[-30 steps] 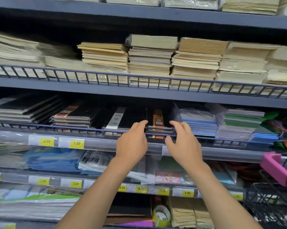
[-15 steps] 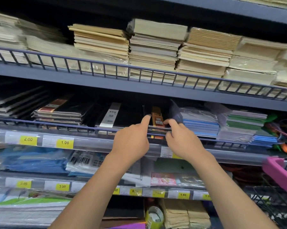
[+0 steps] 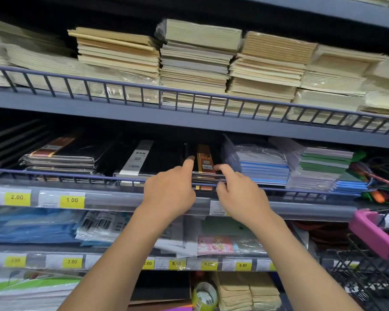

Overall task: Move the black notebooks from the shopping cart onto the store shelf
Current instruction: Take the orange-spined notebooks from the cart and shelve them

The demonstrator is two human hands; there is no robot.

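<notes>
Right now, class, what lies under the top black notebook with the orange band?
Under the top notebook: more black notebooks, edges showing between the left hand and right hand. Their number and the shelf floor are hidden by hands and wire rail.

Your left hand (image 3: 170, 194) sat just left of the black plastic-wrapped notebook stack (image 3: 205, 163), your right hand (image 3: 240, 195) just right of it. The pink-handled wire shopping cart (image 3: 371, 235) stood well to its lower right.

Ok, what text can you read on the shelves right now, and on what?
"2.00": left yellow tag, middle rail.
"1.00": second yellow tag, beside it.
"25K": white band on black notebook.
"3.00": lower left tag.
"6.80": lower right tag.
Other tags and labels: too blurred to read.
</notes>
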